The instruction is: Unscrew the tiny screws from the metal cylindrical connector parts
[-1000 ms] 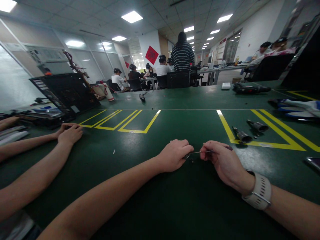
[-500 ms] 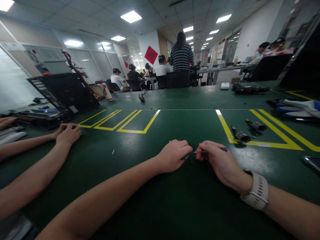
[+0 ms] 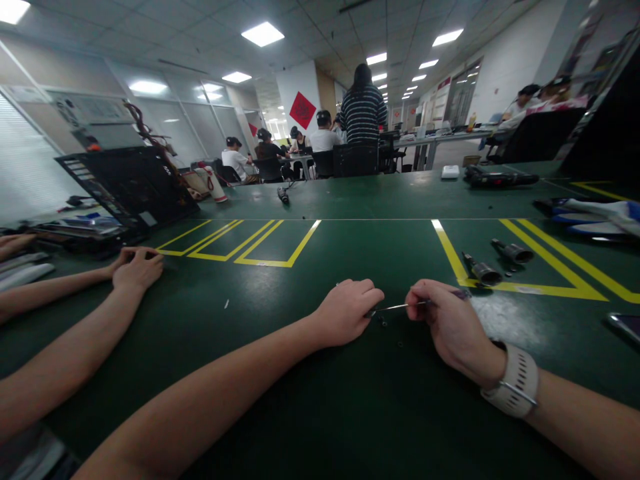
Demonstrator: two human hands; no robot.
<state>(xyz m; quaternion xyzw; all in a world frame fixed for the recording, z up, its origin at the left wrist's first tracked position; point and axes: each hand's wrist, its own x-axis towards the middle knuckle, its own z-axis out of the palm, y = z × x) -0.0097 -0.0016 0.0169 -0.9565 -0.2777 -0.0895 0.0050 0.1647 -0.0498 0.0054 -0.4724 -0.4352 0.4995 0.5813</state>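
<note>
My left hand rests low over the green table, its fingers closed around something I cannot make out; only a small dark edge shows at the fingertips. My right hand, wearing a pale watch strap, pinches a slim screwdriver with a thin metal shaft and a dark purplish handle end. The shaft points left, its tip close to my left fingertips; whether it touches is unclear. Small dark parts lie just below the tip, and a tiny ring is nearer me.
Two dark metal cone-ended pieces lie by the yellow tape at right. A phone-like object sits at the right edge. Another person's hands are at left. A black panel stands back left.
My right hand has shifted slightly right, exposing more of the screwdriver shaft. The small parts below and the tiny ring show more clearly. My left hand stays almost still.
</note>
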